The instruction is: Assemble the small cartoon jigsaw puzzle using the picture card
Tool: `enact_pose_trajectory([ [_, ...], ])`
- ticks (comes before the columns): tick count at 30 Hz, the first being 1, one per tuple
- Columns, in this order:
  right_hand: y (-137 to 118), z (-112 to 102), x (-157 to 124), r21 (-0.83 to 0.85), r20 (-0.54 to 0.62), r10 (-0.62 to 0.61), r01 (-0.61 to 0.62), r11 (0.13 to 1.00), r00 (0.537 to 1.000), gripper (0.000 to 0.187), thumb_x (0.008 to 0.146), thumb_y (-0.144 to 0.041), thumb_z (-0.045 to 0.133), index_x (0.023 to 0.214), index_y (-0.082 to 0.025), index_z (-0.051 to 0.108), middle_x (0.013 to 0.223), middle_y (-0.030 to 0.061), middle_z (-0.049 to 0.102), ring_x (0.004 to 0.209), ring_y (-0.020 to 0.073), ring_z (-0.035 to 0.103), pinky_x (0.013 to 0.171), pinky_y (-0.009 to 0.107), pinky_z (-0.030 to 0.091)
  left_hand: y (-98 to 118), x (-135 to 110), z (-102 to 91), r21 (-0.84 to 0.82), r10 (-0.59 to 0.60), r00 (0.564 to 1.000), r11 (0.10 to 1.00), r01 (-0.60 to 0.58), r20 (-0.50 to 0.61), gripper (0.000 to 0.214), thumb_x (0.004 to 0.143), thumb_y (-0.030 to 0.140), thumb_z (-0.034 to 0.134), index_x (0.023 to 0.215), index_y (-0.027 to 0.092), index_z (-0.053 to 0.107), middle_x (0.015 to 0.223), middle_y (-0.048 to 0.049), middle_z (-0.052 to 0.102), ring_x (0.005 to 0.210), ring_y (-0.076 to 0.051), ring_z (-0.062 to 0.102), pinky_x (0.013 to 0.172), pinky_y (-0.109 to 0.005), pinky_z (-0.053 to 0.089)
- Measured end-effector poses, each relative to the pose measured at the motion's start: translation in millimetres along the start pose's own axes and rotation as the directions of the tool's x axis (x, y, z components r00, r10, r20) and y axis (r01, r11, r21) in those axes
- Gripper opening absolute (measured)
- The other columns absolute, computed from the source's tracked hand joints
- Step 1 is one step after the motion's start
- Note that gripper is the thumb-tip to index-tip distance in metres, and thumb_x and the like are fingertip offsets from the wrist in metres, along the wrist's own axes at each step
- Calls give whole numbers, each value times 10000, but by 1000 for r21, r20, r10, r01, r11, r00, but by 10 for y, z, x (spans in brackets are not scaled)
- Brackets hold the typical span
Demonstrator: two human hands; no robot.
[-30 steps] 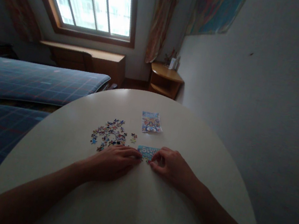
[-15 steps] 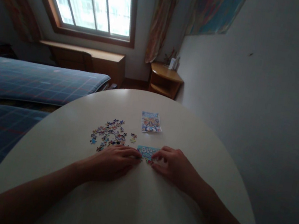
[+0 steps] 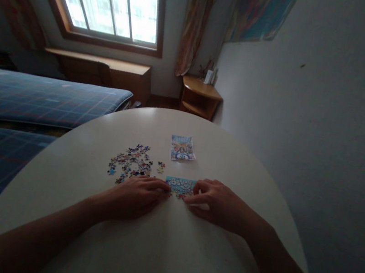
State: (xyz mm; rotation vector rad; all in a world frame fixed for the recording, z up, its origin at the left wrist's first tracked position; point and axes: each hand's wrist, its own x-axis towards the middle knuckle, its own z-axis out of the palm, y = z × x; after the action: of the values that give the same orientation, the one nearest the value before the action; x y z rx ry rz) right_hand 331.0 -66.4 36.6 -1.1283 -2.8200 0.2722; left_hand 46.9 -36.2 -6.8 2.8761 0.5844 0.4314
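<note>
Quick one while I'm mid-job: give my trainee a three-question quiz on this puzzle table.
1. True or false: on the table, the loose pieces lie to the left of the assembled strip.
2. Where does the picture card lie? A: beyond the assembled strip, farther from the person. B: between the assembled strip and the person. C: in among the loose pieces.
3. Which hand has its fingertips at the right end of the assembled strip?

Key: 1 true; 2 A; 3 the right hand.
</note>
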Motion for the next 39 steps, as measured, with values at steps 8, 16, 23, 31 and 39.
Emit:
enact_pose_trajectory([
  [8, -6, 2, 3, 139, -60, 6, 2, 990, 998, 272, 850, -270, 696, 1118, -291, 741, 956, 41, 727, 822, 167, 655, 818, 314, 441, 4, 4, -11, -7, -1, 1000, 1000, 1, -3, 319, 966, 162, 480, 1255, 250, 583, 1332, -57, 619, 1166, -215, 623, 983, -392, 516],
  [16, -1, -33, -2, 172, -9, 108, -104, 979, 994, 307, 830, -323, 706, 1124, -233, 691, 892, 31, 709, 764, 167, 634, 751, 293, 445, -7, -3, 7, -14, 18, 999, 1000, -18, -30, 321, 967, 165, 472, 1253, 245, 595, 1322, -70, 626, 1171, -207, 620, 996, -372, 508],
  [23, 132, -33, -47, 175, -28, 119, -112, 978, 992, 142, 833, -285, 705, 954, -212, 725, 882, 31, 691, 729, 142, 602, 697, 267, 421, -3, -3, 6, 8, 11, 1000, 1000, -11, 5, 326, 972, 162, 465, 1267, 242, 579, 1348, -58, 609, 1197, -215, 605, 1005, -398, 507],
  [31, 58, -12, 9, 195, 17, 45, -47, 980, 999, 314, 856, -296, 684, 1168, -296, 722, 826, 10, 689, 692, 132, 610, 715, 267, 427, 5, -4, -10, 7, 12, 1000, 1000, -12, 3, 312, 976, 167, 464, 1257, 239, 581, 1349, -66, 609, 1195, -215, 607, 999, -391, 512],
  [39, 22, -18, 24, 179, 22, 43, -47, 983, 999, 308, 861, -320, 681, 1165, -283, 713, 819, 10, 688, 699, 145, 615, 722, 281, 436, -3, -6, 0, 9, 11, 1000, 1000, -11, 5, 338, 978, 165, 451, 1286, 237, 569, 1346, -73, 609, 1188, -221, 610, 996, -404, 515],
])
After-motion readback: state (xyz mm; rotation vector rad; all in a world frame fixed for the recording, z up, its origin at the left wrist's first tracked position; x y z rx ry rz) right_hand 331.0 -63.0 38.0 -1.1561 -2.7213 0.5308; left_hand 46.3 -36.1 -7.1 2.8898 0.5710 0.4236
